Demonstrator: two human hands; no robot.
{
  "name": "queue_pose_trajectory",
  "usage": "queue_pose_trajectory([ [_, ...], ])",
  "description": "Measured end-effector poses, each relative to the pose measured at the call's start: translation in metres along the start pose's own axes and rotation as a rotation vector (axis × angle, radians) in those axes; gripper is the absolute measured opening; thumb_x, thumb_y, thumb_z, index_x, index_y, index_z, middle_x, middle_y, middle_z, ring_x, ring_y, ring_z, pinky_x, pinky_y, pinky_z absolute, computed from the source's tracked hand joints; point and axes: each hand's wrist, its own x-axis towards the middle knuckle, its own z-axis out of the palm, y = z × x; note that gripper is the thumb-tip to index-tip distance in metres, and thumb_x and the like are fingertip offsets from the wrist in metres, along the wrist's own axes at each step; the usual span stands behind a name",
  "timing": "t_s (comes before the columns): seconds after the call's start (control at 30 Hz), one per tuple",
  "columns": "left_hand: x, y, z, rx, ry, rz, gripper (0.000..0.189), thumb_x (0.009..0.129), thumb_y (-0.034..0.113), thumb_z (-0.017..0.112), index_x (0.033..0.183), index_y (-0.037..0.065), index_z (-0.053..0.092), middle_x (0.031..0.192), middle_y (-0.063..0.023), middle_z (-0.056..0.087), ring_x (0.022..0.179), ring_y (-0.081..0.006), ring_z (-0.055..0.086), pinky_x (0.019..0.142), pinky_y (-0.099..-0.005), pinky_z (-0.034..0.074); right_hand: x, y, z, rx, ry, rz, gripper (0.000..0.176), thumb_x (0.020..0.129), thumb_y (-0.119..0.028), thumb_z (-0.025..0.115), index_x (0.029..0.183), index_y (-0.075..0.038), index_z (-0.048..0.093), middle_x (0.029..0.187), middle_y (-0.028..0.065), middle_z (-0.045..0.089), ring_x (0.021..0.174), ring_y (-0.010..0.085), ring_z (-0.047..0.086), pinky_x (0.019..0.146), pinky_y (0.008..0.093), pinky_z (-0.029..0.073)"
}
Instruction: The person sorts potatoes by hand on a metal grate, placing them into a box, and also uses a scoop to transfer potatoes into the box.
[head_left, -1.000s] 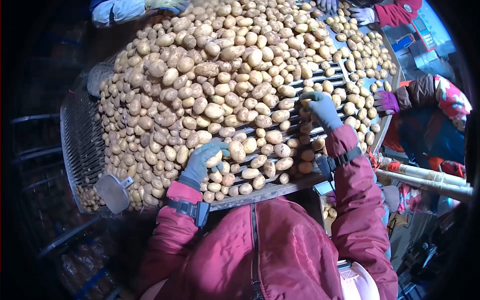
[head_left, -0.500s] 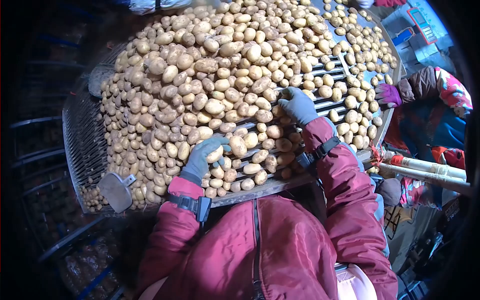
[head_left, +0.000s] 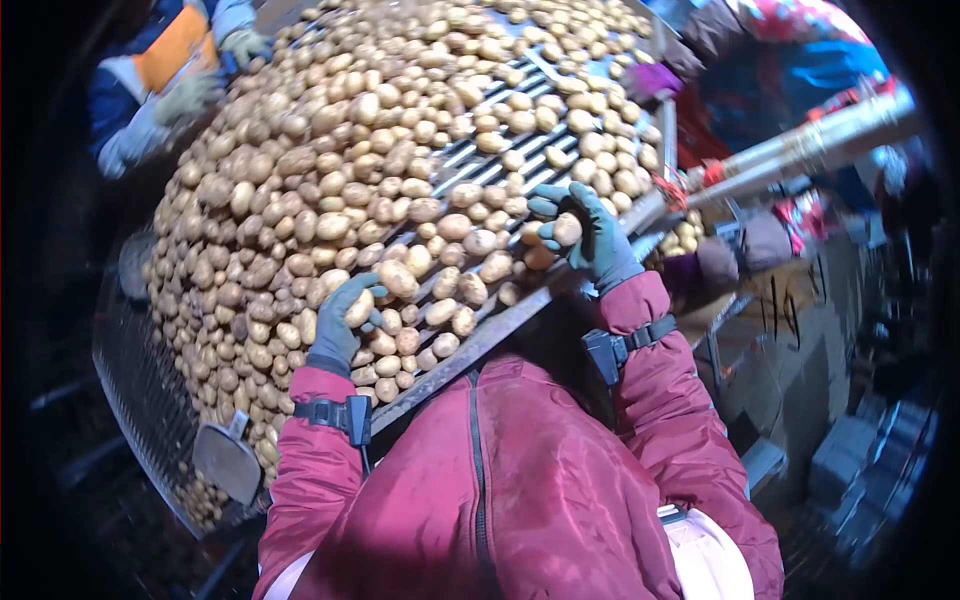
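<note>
A large heap of potatoes (head_left: 300, 160) lies over a slatted metal grate (head_left: 490, 165). My gloved left hand (head_left: 338, 325) is at the front of the heap, its fingers curled round a potato (head_left: 359, 308). Over the front right edge of the grate, my gloved right hand (head_left: 605, 245) is turned palm inward, with a pale potato (head_left: 567, 229) between thumb and fingers. Several loose potatoes lie on the slats between my two hands.
A metal rim (head_left: 480, 335) runs along the front. At the left stands a flat metal plate (head_left: 226, 462). Another person's gloved hands (head_left: 190, 97) reach in at upper left; a purple glove (head_left: 652, 80) rests at the right edge. Pipes (head_left: 800, 145) jut out rightward.
My view has swung to the right, tilting the table in it. My right hand has turned over and now holds a potato. The left still grips one. A person shows at upper left.
</note>
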Motion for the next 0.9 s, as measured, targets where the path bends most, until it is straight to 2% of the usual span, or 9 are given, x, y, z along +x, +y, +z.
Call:
queue_pose_trajectory([
  [0.07, -0.014, 0.036, 0.024, -0.012, 0.11, -0.024, 0.042, 0.102, 0.034, 0.057, 0.129, 0.004, 0.067, 0.109, -0.0094, 0.069, 0.065, -0.011, 0.061, 0.057, -0.0223, 0.047, -0.044, -0.03, 0.028, 0.586, 0.093, 0.149, 0.051, 0.105, -0.031, 0.055, 0.142, 0.003, 0.052, 0.132, 0.0174, 0.064, 0.101, 0.027, 0.072, 0.085, 0.0369, 0.063],
  [0.13, -0.012, 0.036, 0.026, -0.167, 0.164, -0.163, 0.042, 0.101, 0.034, 0.059, 0.129, 0.004, 0.066, 0.109, -0.0092, 0.069, 0.064, -0.0109, 0.06, 0.055, -0.0219, 0.045, -0.086, -0.021, 0.033, 0.367, 0.101, -0.024, 0.053, 0.096, -0.009, 0.062, 0.145, 0.006, 0.049, 0.141, 0.0206, 0.057, 0.124, 0.0314, 0.063, 0.107, 0.043, 0.052],
  [0.23, -0.007, 0.027, 0.019, -0.101, 0.124, -0.148, 0.038, 0.103, 0.028, 0.058, 0.133, 0.006, 0.065, 0.114, -0.0083, 0.067, 0.067, -0.0095, 0.06, 0.054, -0.0201, 0.043, -0.142, 0.03, 0.026, 0.25, 0.165, 0.078, 0.058, 0.095, -0.011, 0.064, 0.147, 0.007, 0.045, 0.139, 0.0195, 0.059, 0.122, 0.0295, 0.064, 0.106, 0.0412, 0.052],
  [0.37, -0.008, 0.032, 0.019, -0.046, 0.099, -0.12, 0.033, 0.104, 0.017, 0.055, 0.134, 0.009, 0.065, 0.117, -0.0067, 0.065, 0.069, -0.0082, 0.058, 0.056, -0.0191, 0.043, -0.226, 0.092, 0.018, 0.323, 0.338, 0.252, 0.045, 0.102, -0.028, 0.062, 0.141, -0.005, 0.057, 0.118, 0.0128, 0.069, 0.106, 0.024, 0.071, 0.087, 0.0324, 0.06],
  [0.5, -0.006, 0.036, 0.023, 0.036, 0.095, -0.108, 0.032, 0.104, 0.01, 0.055, 0.134, 0.013, 0.066, 0.117, -0.0031, 0.065, 0.073, -0.0072, 0.057, 0.058, -0.0176, 0.043, -0.284, 0.044, 0.023, 0.569, 0.555, 0.383, 0.031, 0.1, -0.029, 0.062, 0.12, -0.007, 0.07, 0.081, 0.0045, 0.065, 0.062, 0.0151, 0.062, 0.047, 0.0252, 0.044],
  [0.53, -0.006, 0.04, 0.025, 0.037, 0.099, -0.11, 0.032, 0.104, 0.01, 0.055, 0.134, 0.013, 0.066, 0.117, -0.0031, 0.065, 0.073, -0.0072, 0.057, 0.059, -0.0176, 0.043, -0.301, 0.047, 0.015, 0.67, 0.611, 0.336, 0.023, 0.096, -0.014, 0.066, 0.114, -0.001, 0.069, 0.079, 0.0055, 0.062, 0.061, 0.0145, 0.058, 0.044, 0.0261, 0.041],
  [0.7, 0.008, 0.042, 0.02, -0.152, 0.161, -0.182, 0.034, 0.105, 0.016, 0.049, 0.134, 0.008, 0.065, 0.12, -0.0073, 0.067, 0.074, -0.0084, 0.058, 0.058, -0.0172, 0.046, -0.372, 0.064, -0.019, 0.53, 0.97, 0.362, 0.016, 0.089, -0.013, 0.07, 0.1, -0.002, 0.07, 0.068, 0.0059, 0.058, 0.05, 0.0159, 0.053, 0.04, 0.0279, 0.038],
  [0.73, 0.004, 0.049, 0.024, -0.192, 0.144, -0.179, 0.035, 0.105, 0.016, 0.048, 0.133, 0.006, 0.065, 0.119, -0.009, 0.067, 0.074, -0.0094, 0.059, 0.059, -0.0174, 0.047, -0.392, 0.085, -0.033, 0.36, 0.984, 0.358, 0.023, 0.097, -0.023, 0.059, 0.106, -0.006, 0.073, 0.071, 0.0054, 0.059, 0.053, 0.0155, 0.054, 0.043, 0.0272, 0.037],
  [0.9, -0.005, 0.052, 0.032, -0.066, 0.04, 0.086, 0.034, 0.103, 0.019, 0.054, 0.131, 0.004, 0.065, 0.115, -0.0102, 0.068, 0.075, -0.0131, 0.063, 0.058, -0.0223, 0.052, -0.463, 0.092, -0.066, 0.299, 1.23, 0.357, 0.026, 0.095, -0.022, 0.059, 0.106, -0.002, 0.072, 0.07, 0.0077, 0.059, 0.051, 0.0163, 0.051, 0.044, 0.0279, 0.038],
])
